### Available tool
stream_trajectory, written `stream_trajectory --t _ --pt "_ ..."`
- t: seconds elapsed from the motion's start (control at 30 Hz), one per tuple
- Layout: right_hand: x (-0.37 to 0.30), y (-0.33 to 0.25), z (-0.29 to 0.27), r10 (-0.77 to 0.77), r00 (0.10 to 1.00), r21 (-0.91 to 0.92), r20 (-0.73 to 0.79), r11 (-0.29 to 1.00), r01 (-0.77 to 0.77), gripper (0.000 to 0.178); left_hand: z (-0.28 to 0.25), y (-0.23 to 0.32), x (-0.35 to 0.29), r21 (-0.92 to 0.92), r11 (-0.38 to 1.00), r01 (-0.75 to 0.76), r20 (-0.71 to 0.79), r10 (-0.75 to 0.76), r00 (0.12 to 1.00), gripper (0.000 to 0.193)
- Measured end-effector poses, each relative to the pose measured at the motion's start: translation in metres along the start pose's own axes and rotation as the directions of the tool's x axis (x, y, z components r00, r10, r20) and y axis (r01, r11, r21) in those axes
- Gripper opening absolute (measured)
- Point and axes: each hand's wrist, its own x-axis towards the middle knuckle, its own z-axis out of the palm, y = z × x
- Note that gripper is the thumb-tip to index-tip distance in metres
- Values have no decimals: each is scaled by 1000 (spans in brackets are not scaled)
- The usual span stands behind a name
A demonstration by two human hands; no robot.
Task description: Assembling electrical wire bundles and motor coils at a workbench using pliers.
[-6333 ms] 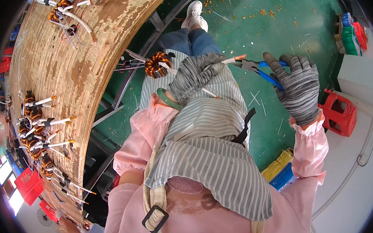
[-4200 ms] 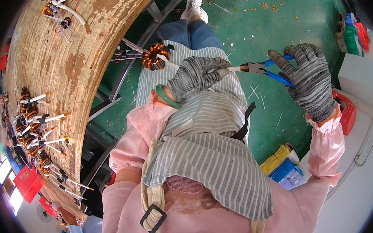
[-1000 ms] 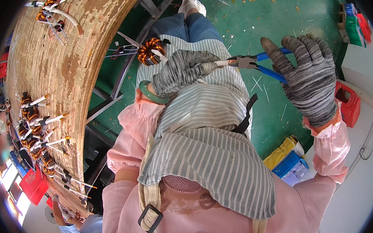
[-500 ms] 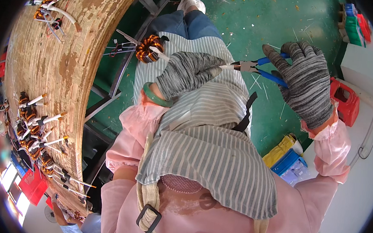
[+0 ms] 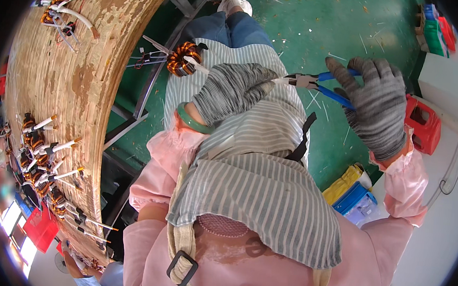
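Observation:
My left hand (image 5: 231,92), in a grey knitted glove, is closed around a white-sleeved lead of a copper-wound ring coil (image 5: 180,62). The coil hangs beside the glove, over my striped apron (image 5: 257,197), with other leads pointing toward the bench. The lead's white tip (image 5: 282,80) sticks out past my left fingertips. In my right hand (image 5: 380,113), gloved alike, is a pair of blue-handled cutting pliers (image 5: 304,81). Their jaws meet the lead's tip; whether they bite into it is too small to tell. My right fingers wrap the spread handles.
A worn wooden bench (image 5: 91,82) runs along the left, bearing several more coils (image 5: 42,158) with white leads. Wire scraps lie on the green floor (image 5: 320,28). At the right stand a red plastic stool (image 5: 423,123) and a blue bin (image 5: 354,200). Another person's arm (image 5: 77,262) shows at lower left.
The pliers have shifted and turned slightly at the lead's tip, and the coppery strip seen by the jaws no longer shows. My right hand has moved slightly down; my left hand is nearly still.

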Motion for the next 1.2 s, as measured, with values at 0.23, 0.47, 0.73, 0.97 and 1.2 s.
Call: stream_trajectory --t 0.23,0.47,0.73,0.97,1.2 --pt "6 5 -18 36 919 528 392 809 -257 55 16 21 9 274 961 -38 41 28 999 29" --pt "2 5 -8 38 960 265 276 957 -114 57 22 11 7 170 980 -102 -17 107 994 22" --pt "7 3 -19 53 922 121 384 987 -107 56 17 15 3 94 989 -118 -81 126 989 18" --pt "17 10 -20 -21 948 150 317 988 -28 52 6 17 -7 92 989 -112 -88 120 989 17" --pt "17 9 -44 5 961 227 277 971 -70 52 12 11 -2 199 917 -345 -102 370 924 20"
